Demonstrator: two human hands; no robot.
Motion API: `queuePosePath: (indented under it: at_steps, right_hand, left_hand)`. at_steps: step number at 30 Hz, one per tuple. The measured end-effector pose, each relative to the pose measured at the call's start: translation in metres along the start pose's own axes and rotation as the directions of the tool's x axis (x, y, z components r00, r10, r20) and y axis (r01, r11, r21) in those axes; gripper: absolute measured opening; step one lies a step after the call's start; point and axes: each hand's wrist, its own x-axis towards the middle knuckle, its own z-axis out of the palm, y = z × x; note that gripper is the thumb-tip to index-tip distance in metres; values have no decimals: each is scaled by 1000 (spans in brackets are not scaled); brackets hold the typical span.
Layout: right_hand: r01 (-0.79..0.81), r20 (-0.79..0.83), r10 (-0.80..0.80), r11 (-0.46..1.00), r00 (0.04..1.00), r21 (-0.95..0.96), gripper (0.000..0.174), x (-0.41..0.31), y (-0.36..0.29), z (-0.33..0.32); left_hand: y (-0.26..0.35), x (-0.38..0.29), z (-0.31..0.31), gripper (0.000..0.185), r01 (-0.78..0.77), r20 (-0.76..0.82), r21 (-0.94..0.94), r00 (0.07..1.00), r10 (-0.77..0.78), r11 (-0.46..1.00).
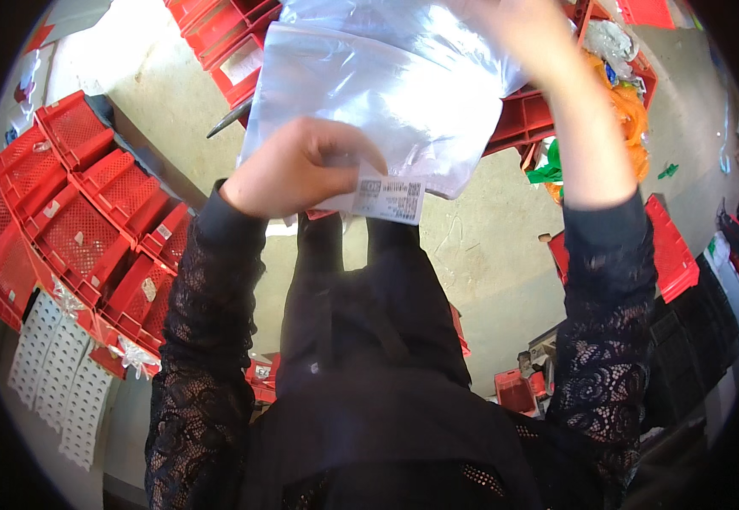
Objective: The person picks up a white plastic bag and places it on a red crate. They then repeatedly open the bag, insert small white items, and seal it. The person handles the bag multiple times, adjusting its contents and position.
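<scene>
My left hand [302, 166] pinches a white printed label [390, 197] between thumb and fingers. The label bears writing and printed codes. Under and beyond that hand lies a clear plastic bag [337, 76], flat and shiny, overlapping more clear plastic film [376, 16] at the top of the view. My right hand [513, 22] reaches over the far right part of the film. It is blurred and partly cut off by the picture's top edge, so its fingers cannot be made out.
Red plastic crates [82, 223] are stacked at the left, near white perforated panels [57, 370]. Another red crate [526, 118] lies beneath the bags. Orange netting [628, 118] fills a container at the upper right. A dark pointed object [229, 119] sticks out left of the bag.
</scene>
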Motion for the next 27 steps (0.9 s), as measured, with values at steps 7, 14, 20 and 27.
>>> queuePosePath:
  at_steps: [7, 14, 20, 27]
  right_hand:
    - [284, -586, -235, 959, 775, -8, 15, -20, -16, -18]
    - [7, -63, 11, 958, 998, 285, 29, -124, -2, 54]
    - [273, 51, -269, 955, 962, -115, 42, -115, 8, 56]
    - [400, 112, -385, 861, 916, -313, 15, -97, 14, 56]
  left_hand:
    - [15, -13, -3, 12, 62, -360, -85, 929, -89, 994]
    - [-32, 53, -20, 31, -11, -429, 389, 882, 192, 921]
    - [-27, -9, -16, 37, 357, -254, 316, 924, -284, 879]
    - [-26, -75, 14, 16, -178, -78, 160, 978, 192, 971]
